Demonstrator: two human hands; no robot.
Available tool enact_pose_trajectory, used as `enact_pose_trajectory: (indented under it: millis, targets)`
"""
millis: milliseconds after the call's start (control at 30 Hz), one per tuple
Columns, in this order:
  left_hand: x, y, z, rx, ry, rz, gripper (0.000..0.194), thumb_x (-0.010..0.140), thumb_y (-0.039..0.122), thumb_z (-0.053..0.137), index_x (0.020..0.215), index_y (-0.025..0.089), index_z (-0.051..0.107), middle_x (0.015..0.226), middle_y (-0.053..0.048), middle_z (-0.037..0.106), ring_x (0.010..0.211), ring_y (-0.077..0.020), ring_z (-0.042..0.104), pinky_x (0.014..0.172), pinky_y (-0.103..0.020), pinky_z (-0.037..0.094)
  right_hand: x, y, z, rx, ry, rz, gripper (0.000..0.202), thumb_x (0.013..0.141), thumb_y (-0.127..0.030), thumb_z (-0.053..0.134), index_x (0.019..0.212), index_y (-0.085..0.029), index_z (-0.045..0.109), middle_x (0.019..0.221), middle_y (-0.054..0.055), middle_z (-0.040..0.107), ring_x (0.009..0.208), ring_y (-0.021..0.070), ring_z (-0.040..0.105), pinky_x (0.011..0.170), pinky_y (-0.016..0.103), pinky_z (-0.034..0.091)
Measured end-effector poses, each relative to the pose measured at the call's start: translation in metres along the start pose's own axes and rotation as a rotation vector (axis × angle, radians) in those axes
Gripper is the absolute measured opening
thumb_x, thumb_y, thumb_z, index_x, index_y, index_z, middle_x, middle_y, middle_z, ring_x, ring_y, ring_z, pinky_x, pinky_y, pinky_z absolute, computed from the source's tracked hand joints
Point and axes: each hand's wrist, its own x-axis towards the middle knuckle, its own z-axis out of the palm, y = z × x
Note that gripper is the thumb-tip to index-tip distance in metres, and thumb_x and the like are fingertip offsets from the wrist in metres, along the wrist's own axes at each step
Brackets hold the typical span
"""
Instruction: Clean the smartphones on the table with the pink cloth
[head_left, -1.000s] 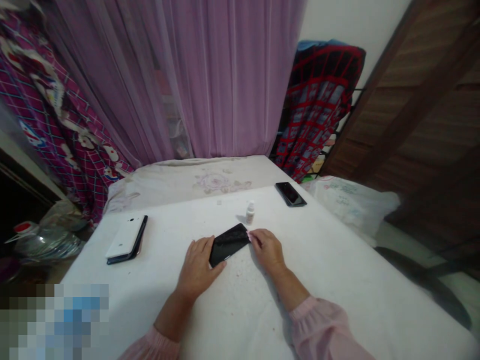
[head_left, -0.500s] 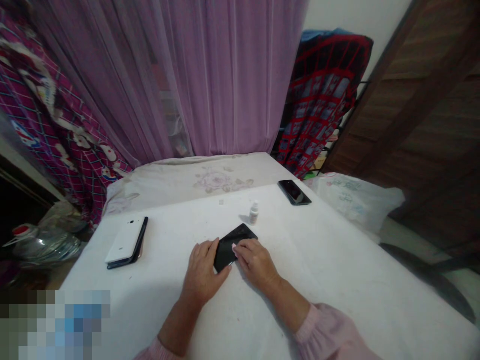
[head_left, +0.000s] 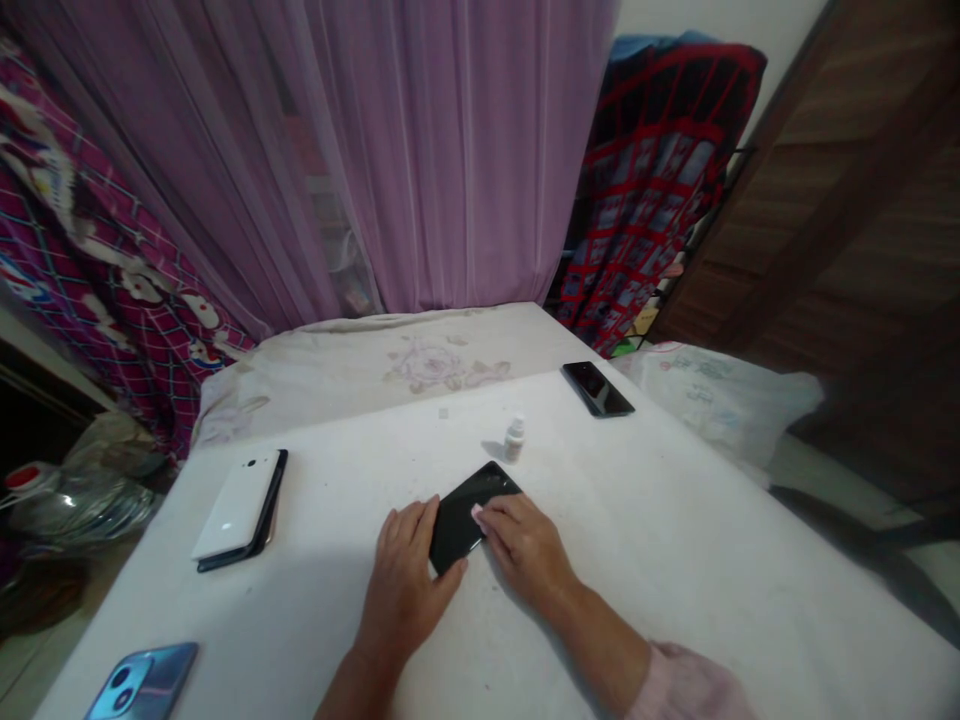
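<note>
A black smartphone (head_left: 459, 527) lies face-on to me on the white table, its glossy surface up. My left hand (head_left: 409, 560) steadies it, with the thumb at its near edge and the fingers along its left side. Between the fingertips of my right hand (head_left: 529, 545) is a small pale pink wipe (head_left: 477, 512), pressed on the phone's surface; most of it is hidden by the fingers. Just beyond the phone stands a small white bottle (head_left: 514, 440), upright.
A white phone (head_left: 240, 505) rests on darker phones at the left. Nearer me lies a blue phone (head_left: 144, 682). Another black phone (head_left: 598, 388) is at the far right. A plastic bag (head_left: 720, 400) hangs beside the table's right edge; a water bottle (head_left: 82, 505) stands left.
The view has shifted slightly, so the things on the table sit lower, and the blue phone now shows. Both hands keep their hold, with the wipe still on the phone.
</note>
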Motion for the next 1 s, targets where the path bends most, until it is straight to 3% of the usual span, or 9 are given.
enact_pose_trajectory:
  millis: [100,333,533,667,800,1000]
  targets:
    - [-0.002,0.0,0.0,0.009,-0.021,-0.013,0.069,0.082,0.036,0.059,0.143,0.018,0.033,0.131,-0.013,0.056,0.122,-0.0311,0.052,0.11,-0.055,0.032,0.001,-0.005,0.0,0.04,-0.011,-0.008,0.022,0.094,-0.016,0.048,0.097,-0.02,0.07,0.086,0.006,0.066,0.077,0.0164,0.058,0.069,0.028,0.049]
    - [-0.008,-0.001,0.002,0.036,0.004,-0.015,0.07,0.085,0.037,0.055,0.147,0.021,0.026,0.135,-0.013,0.054,0.125,-0.0301,0.051,0.11,-0.054,0.033,-0.002,0.021,-0.009,-0.001,0.083,0.139,0.021,0.092,-0.017,0.051,0.099,-0.021,0.071,0.088,0.006,0.068,0.081,0.0183,0.06,0.072,0.03,0.051]
    - [-0.01,-0.001,0.0,0.06,-0.014,-0.008,0.074,0.084,0.036,0.057,0.148,0.02,0.024,0.139,-0.012,0.053,0.13,-0.03,0.047,0.111,-0.051,0.033,-0.002,-0.004,-0.005,0.062,-0.01,0.049,0.022,0.093,-0.017,0.051,0.102,-0.022,0.07,0.087,0.006,0.068,0.078,0.0174,0.06,0.069,0.03,0.051]
    - [-0.006,0.003,-0.001,0.068,-0.07,-0.081,0.076,0.079,0.044,0.064,0.144,0.019,0.031,0.14,-0.013,0.051,0.131,-0.0329,0.045,0.111,-0.054,0.033,-0.002,-0.008,-0.001,0.087,-0.013,0.005,0.022,0.094,-0.018,0.049,0.104,-0.021,0.069,0.088,0.006,0.068,0.079,0.0177,0.06,0.07,0.03,0.051]
    - [-0.001,0.008,-0.003,0.043,-0.117,-0.153,0.072,0.078,0.049,0.065,0.138,0.018,0.041,0.141,-0.014,0.051,0.134,-0.0332,0.041,0.113,-0.054,0.029,-0.004,0.005,0.0,-0.002,0.06,0.095,0.022,0.094,-0.023,0.05,0.102,-0.022,0.071,0.091,0.007,0.068,0.084,0.0189,0.06,0.074,0.031,0.051]
    - [0.002,0.009,-0.005,0.021,-0.143,-0.16,0.067,0.081,0.05,0.061,0.137,0.019,0.042,0.144,-0.013,0.049,0.136,-0.0313,0.039,0.116,-0.055,0.023,-0.005,0.021,0.0,-0.151,0.109,0.191,0.025,0.094,-0.03,0.049,0.094,-0.02,0.072,0.085,0.006,0.067,0.079,0.019,0.057,0.072,0.031,0.048]
